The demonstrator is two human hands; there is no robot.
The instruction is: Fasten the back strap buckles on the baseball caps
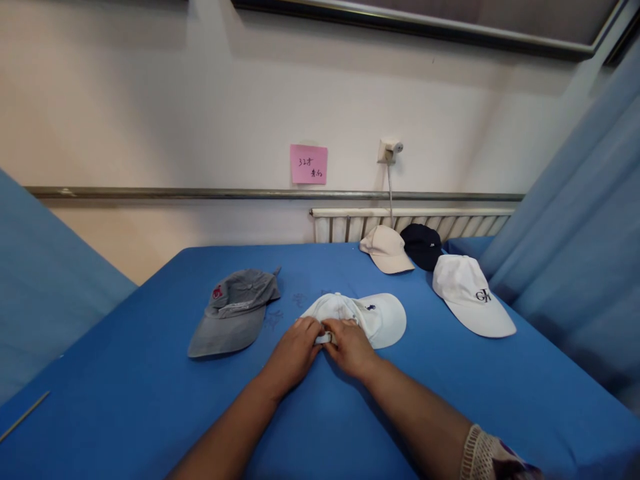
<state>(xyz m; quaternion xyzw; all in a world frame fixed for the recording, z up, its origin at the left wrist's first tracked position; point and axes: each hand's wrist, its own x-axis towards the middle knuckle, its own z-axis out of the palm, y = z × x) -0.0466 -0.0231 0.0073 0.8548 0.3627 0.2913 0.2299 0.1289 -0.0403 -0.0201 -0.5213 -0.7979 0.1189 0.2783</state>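
A white baseball cap [383, 319] with a small dark emblem lies on the blue-covered table, its brim pointing right. Both hands are at its back strap [324, 338], close together. My left hand [296, 348] is closed with its fingertips pinching the strap's left part. My right hand [350, 345] is closed too, thumb and fingers gripping the strap from the right. The fingers partly hide the strap and its fastening. To the left of my hands sits a grey cap [235, 310] with a red emblem, brim toward the near left.
A white cap with black letters [473, 293] rests at the right. Behind it are a beige cap [386, 248] and a navy cap [421, 244]. A thin stick [24, 417] lies at the left edge. Blue curtains [575, 220] flank the table [150, 373]; a radiator [340, 225] stands behind.
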